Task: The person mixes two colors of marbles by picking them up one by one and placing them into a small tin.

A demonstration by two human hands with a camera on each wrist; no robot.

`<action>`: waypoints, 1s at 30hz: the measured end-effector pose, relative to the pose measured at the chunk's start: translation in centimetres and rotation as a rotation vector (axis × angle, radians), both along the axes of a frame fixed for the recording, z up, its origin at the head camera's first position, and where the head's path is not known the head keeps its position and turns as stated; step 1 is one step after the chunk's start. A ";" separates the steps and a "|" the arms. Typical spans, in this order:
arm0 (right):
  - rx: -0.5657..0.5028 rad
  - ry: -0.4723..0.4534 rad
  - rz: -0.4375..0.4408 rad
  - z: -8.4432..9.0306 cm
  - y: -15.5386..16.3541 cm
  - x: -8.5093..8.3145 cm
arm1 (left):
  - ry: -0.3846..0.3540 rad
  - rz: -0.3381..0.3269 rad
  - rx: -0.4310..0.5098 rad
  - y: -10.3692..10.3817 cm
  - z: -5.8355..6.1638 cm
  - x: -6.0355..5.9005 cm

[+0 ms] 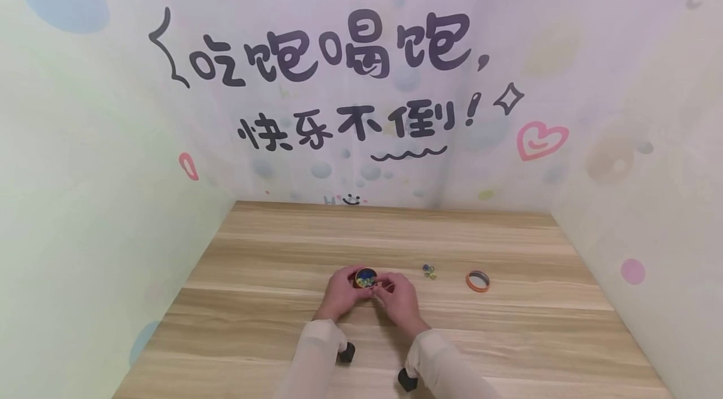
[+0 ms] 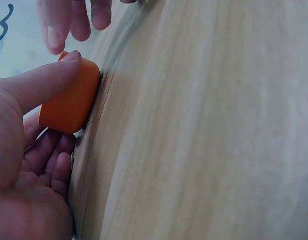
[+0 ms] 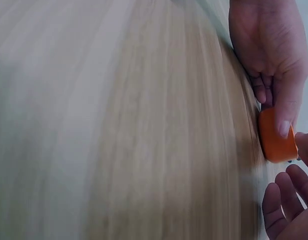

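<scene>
Spanning wooden table [image 1: 254, 324], decorated wall [image 1: 361, 73].

The surface [image 1: 271, 324] is pale wood with long grain bands running from side to side, and it fills the lower half of the head view. An orange ring [image 1: 477, 281] lies flat toward the right edge, about midway between the near and far edges. A small cluster of coloured beads [image 1: 429, 271] lies just to the left of that ring, apart from it. Behind the far edge rises a pastel backdrop [image 1: 361, 73] printed with large dark Chinese characters, a pink heart [image 1: 541, 139], a wavy underline and soft coloured blobs. The same backdrop material closes in the left and right edges as side walls.
</scene>
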State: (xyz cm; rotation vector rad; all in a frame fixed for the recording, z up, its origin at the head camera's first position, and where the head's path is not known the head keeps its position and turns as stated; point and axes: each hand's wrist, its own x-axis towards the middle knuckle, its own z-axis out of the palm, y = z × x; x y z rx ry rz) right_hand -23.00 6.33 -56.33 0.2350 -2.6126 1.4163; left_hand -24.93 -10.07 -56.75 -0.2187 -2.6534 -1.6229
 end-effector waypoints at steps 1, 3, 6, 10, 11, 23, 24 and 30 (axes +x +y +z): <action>0.011 0.011 0.005 0.0 0.2 0.0 | -0.003 0.001 0.000 0.0 0.1 0.0; 0.027 0.020 0.004 0.0 0.6 0.0 | -0.008 0.003 -0.002 0.0 0.2 0.1; 0.038 0.038 0.000 -0.2 1.2 0.1 | -0.011 0.008 -0.008 0.1 0.3 0.3; 0.045 0.034 -0.008 -0.2 1.9 0.2 | -0.018 0.014 -0.015 0.1 0.4 0.4; 0.047 0.025 -0.013 -0.1 2.0 0.2 | -0.020 0.016 -0.017 0.1 0.4 0.4; 0.124 -0.013 -0.034 0.1 3.4 0.1 | -0.039 0.015 -0.018 0.1 0.4 0.3; 0.129 -0.008 -0.037 0.1 3.5 0.1 | -0.042 0.015 -0.016 0.1 0.5 0.4; 0.148 0.001 -0.053 0.0 4.2 0.1 | -0.040 0.014 -0.024 0.1 0.5 0.4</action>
